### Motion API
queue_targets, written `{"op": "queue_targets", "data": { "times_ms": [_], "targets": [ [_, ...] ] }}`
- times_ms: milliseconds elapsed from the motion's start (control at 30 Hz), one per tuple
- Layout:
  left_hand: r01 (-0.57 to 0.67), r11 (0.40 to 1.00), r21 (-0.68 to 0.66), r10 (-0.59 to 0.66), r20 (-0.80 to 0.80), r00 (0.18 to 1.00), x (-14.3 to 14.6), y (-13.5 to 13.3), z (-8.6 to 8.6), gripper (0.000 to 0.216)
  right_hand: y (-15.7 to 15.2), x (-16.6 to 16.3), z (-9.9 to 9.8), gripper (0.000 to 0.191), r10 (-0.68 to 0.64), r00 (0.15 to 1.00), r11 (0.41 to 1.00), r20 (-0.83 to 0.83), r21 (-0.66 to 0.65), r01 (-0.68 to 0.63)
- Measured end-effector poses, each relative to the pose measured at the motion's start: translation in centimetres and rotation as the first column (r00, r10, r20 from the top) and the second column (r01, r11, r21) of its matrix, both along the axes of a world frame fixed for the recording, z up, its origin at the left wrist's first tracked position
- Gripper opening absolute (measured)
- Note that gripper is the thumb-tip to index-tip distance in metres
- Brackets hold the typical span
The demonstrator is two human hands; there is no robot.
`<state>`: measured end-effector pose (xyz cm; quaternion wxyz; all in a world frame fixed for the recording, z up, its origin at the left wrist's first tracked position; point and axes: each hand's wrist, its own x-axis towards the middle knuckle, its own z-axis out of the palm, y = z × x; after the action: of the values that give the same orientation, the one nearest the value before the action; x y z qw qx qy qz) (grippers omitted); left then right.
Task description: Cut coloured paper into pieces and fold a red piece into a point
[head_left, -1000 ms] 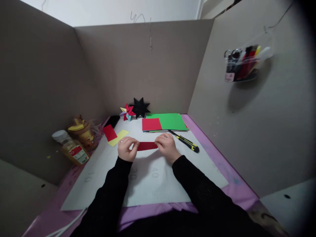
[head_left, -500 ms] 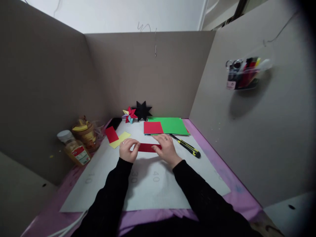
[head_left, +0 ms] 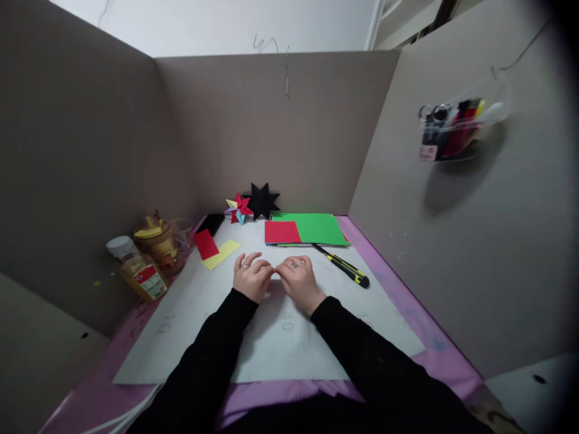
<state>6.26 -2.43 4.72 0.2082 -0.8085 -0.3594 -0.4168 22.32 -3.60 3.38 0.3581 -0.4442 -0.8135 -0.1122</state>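
My left hand (head_left: 253, 277) and my right hand (head_left: 298, 280) meet over the middle of the white sheet (head_left: 312, 355), fingertips pinched together. The red paper strip between them is almost wholly hidden by the fingers. Beyond my left hand lie a red paper rectangle (head_left: 207, 244) and, partly under it, a yellow paper rectangle (head_left: 221, 254). To the right of my right hand rests a yellow and black utility knife (head_left: 346, 267). Behind the hands, a red paper piece (head_left: 281, 232) lies on a stack of green paper (head_left: 321, 228).
At the back stand a multicoloured folded star (head_left: 238, 208) and a black star (head_left: 263, 201), near a black flat object (head_left: 211, 224). A glue bottle (head_left: 142, 274) and a brown pot (head_left: 158, 244) stand left. A clear holder with tools (head_left: 452, 132) hangs on the right panel (head_left: 474, 253).
My hands have come together from the two ends of the red paper strip. The strip was stretched flat between them and is now mostly out of sight behind the fingers.
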Motion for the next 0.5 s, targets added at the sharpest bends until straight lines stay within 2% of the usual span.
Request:
{"op": "queue_targets", "data": {
  "times_ms": [333, 433, 500],
  "targets": [
    [-0.178, 0.982, -0.066, 0.178, 0.002, 0.984, -2.7, 1.9, 0.4, 0.011, 1.7, 3.5, 0.6, 0.013, -0.141, 0.975, 0.990, -0.171, -0.022, 0.139],
    [-0.251, 0.966, -0.062, 0.256, 0.109, 0.960, -4.1, 2.7, 0.2, 0.013, 1.9, 4.7, 0.7, 0.012, -0.227, 0.949, 0.974, -0.220, -0.025, 0.227],
    [-0.235, 0.967, -0.092, 0.251, 0.227, 0.941, -4.5, 3.2, 0.1, 0.014, 2.0, 5.2, 0.7, 0.012, -0.254, 0.939, 0.967, -0.234, -0.027, 0.254]
  ]
}}
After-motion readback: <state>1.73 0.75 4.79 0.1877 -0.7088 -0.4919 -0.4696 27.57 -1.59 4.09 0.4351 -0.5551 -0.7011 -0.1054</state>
